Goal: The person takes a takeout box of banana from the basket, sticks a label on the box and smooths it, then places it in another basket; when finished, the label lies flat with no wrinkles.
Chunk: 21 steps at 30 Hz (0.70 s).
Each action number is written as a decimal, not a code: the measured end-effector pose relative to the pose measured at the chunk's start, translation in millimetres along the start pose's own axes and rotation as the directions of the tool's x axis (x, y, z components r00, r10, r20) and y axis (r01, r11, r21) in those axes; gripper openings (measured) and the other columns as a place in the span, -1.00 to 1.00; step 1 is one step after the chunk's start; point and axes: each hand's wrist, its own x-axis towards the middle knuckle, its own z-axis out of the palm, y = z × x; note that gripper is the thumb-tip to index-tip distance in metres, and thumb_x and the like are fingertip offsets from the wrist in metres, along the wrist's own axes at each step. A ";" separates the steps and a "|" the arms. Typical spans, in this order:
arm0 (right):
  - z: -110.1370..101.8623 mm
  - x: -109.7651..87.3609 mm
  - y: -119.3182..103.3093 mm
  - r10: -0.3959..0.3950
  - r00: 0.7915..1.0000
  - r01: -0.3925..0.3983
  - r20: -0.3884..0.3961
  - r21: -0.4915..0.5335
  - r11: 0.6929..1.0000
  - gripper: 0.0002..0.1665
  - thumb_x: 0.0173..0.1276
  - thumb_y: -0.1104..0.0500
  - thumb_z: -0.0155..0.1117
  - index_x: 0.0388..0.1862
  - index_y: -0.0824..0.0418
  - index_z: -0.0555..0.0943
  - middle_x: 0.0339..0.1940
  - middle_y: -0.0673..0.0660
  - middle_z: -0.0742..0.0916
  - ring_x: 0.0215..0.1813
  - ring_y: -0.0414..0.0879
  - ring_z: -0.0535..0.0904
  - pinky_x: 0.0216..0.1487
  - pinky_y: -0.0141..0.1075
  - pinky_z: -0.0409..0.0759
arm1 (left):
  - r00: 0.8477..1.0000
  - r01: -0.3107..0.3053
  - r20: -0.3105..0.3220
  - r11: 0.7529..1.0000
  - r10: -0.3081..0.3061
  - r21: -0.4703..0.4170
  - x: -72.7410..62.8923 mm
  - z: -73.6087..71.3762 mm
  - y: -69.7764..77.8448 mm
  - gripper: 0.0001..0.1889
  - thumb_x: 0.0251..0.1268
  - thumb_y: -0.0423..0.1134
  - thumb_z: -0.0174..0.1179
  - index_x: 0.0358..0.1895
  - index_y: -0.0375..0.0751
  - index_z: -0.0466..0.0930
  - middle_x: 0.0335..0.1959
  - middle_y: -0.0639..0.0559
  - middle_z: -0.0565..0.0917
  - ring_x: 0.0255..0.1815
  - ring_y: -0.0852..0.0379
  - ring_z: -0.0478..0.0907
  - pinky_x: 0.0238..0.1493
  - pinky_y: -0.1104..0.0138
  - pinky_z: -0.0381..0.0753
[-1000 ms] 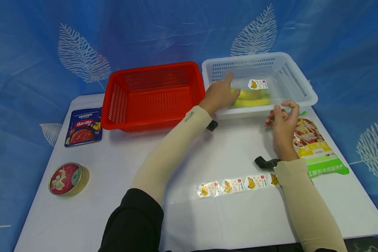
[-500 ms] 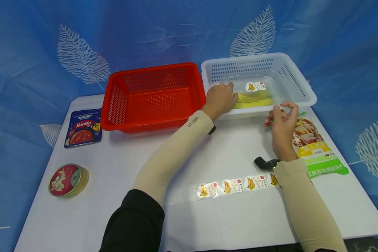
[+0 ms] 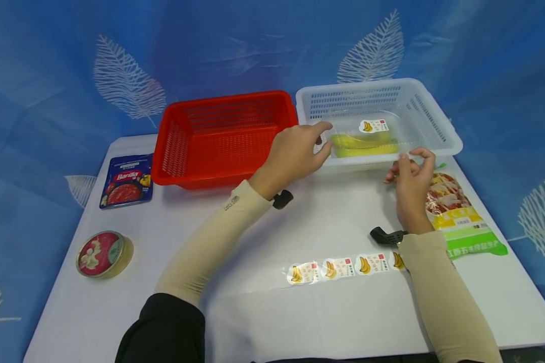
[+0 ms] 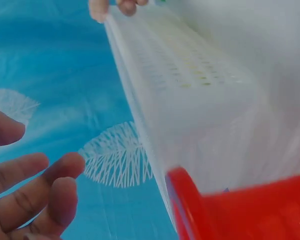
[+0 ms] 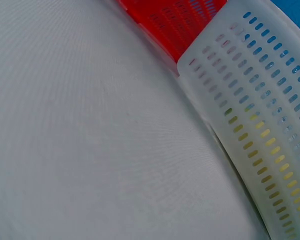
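A clear pack of yellow bananas (image 3: 363, 150) with a banana sticker (image 3: 374, 126) on top lies in the white basket (image 3: 424, 145). Just left of the pack, my left hand (image 3: 295, 154) hovers above the near left corner of that basket, fingers apart and holding nothing. The same loosely bent fingers (image 4: 25, 195) show in the left wrist view, apart from the basket's wall. My right hand (image 3: 413, 186) holds the near rim of the white basket between thumb and fingers. In the right wrist view, the basket's slotted side wall (image 5: 250, 115) appears, with yellow behind its slots.
A red basket (image 3: 227, 180) stands to the left, against the white one. Farther left are a Barilla pouch (image 3: 127, 181) and a round tin (image 3: 103, 254). A strip of banana stickers (image 3: 338, 268) lies in front, and a food bag (image 3: 463, 217) at right.
My left hand has come away from the banana pack, moving left and toward me with its fingers spreading. My right hand has stayed at the basket's rim.
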 end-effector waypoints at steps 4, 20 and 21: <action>-2.7 2.9 0.8 0.006 1.000 -0.006 -0.008 -0.009 1.000 -0.53 0.59 0.00 0.16 0.30 0.11 0.28 -0.31 0.20 0.57 -0.45 -0.05 0.52 -0.41 -0.39 0.62 | 0.998 -0.014 -0.057 0.993 0.007 -0.114 -34.2 -8.2 -15.0 -0.61 0.46 -0.10 0.15 0.27 -0.11 0.63 -0.21 0.07 0.78 -0.53 0.20 0.50 -0.55 0.37 0.44; 17.9 -32.4 -35.0 -0.265 0.950 0.179 -0.167 -0.408 0.896 -0.67 0.61 0.14 0.09 0.25 0.23 0.45 -0.56 -0.08 0.44 -0.59 -0.30 0.31 -0.50 -0.51 0.30 | 0.958 0.108 -0.232 0.959 -0.170 -0.261 -162.3 -26.8 -57.3 -0.56 0.37 -0.18 0.33 0.28 -0.13 0.63 0.07 -0.01 0.71 -0.16 0.06 0.62 -0.21 0.22 0.68; 18.9 -34.6 -36.7 -0.293 0.942 0.201 -0.162 -0.426 0.882 -0.68 0.60 0.15 0.08 0.23 0.24 0.46 -0.54 -0.10 0.45 -0.58 -0.32 0.31 -0.48 -0.50 0.29 | 0.957 0.123 -0.226 0.957 -0.184 -0.261 -167.6 -23.8 -57.2 -0.56 0.38 -0.17 0.32 0.29 -0.14 0.63 0.12 -0.02 0.70 -0.08 0.05 0.65 -0.14 0.20 0.69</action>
